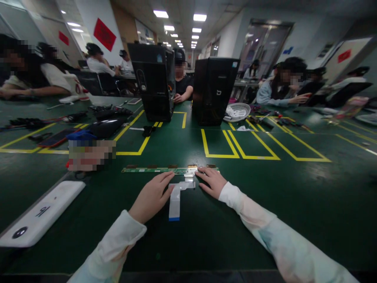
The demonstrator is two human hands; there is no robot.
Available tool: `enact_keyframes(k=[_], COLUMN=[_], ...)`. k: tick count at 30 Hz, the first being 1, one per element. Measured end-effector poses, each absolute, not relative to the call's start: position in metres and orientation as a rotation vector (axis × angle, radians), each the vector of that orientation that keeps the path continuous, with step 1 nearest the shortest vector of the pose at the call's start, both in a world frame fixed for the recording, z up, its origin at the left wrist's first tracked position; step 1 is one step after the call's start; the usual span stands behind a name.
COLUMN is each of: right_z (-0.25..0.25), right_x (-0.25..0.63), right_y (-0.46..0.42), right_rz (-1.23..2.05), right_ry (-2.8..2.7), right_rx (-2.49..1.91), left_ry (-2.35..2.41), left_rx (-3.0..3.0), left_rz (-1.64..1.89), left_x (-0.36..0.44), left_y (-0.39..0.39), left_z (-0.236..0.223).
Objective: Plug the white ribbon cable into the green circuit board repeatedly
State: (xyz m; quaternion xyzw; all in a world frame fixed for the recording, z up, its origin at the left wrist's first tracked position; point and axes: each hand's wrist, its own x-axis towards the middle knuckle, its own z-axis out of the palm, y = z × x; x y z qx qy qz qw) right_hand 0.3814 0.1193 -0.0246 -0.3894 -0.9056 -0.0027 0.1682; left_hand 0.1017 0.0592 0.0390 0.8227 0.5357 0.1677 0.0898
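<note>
A long, narrow green circuit board (147, 170) lies crosswise on the green table in front of me. From its middle a white flat ribbon cable (174, 202) bends down toward me and ends in a blue tip. My left hand (153, 195) rests with fingers stretched out, their tips at the board's lower edge and the thumb at the cable's upper left edge. Over the right part of the board, my right hand (212, 182) lies with fingers spread. Its fingertips touch the board beside the connector. Neither hand grips anything that I can see.
Two black computer towers (151, 84) stand beyond the board. To the left lie a white device (44, 214), a blurred-out patch and dark cables (26, 122). A white basket (237, 113) sits back right. Yellow tape (260, 158) marks the table (265, 204). Several people sit around.
</note>
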Motion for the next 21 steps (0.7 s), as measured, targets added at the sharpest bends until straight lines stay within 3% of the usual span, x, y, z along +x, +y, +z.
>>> enact_keyframes(k=[8, 21], right_z=[-0.025, -0.019], right_x=[0.381, 0.378], right_y=[0.119, 0.114], right_rz=[-0.012, 0.001], right_ry=[-2.566, -2.588], right_rx=[-1.087, -1.206], left_ry=[1.754, 2.033], left_rx=[2.409, 2.518], left_rz=[0.212, 0.389], left_x=[0.047, 0.025], left_y=[0.001, -0.02], left_z=[0.017, -0.028])
